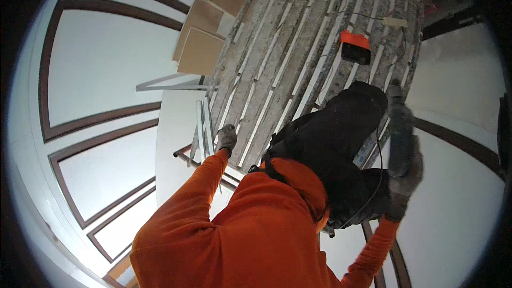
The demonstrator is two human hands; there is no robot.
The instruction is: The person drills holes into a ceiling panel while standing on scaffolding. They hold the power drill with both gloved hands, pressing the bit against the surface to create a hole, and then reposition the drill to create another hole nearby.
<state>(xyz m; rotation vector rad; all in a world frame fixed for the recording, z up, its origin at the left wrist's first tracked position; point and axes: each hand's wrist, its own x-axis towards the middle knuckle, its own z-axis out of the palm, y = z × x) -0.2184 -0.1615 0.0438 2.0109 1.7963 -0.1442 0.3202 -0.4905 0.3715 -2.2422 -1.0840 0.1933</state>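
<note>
Your orange top (261, 234) fills the near view, black trousers (341, 122) beyond it on the planks (290, 32); the work looks under way, tool (400, 144) already in hand, yet no finished piece can be made out, so what's left I can't judge; your gloved right hand (408, 176) is closed round the tool, out by the planks' right edge, both blurred; over left, your gloved left hand (226, 137) is curled just beside two metal strips (200, 128); whether it grips anything, I can't tell; an orange-and-black case (356, 50) sits ahead.
</note>
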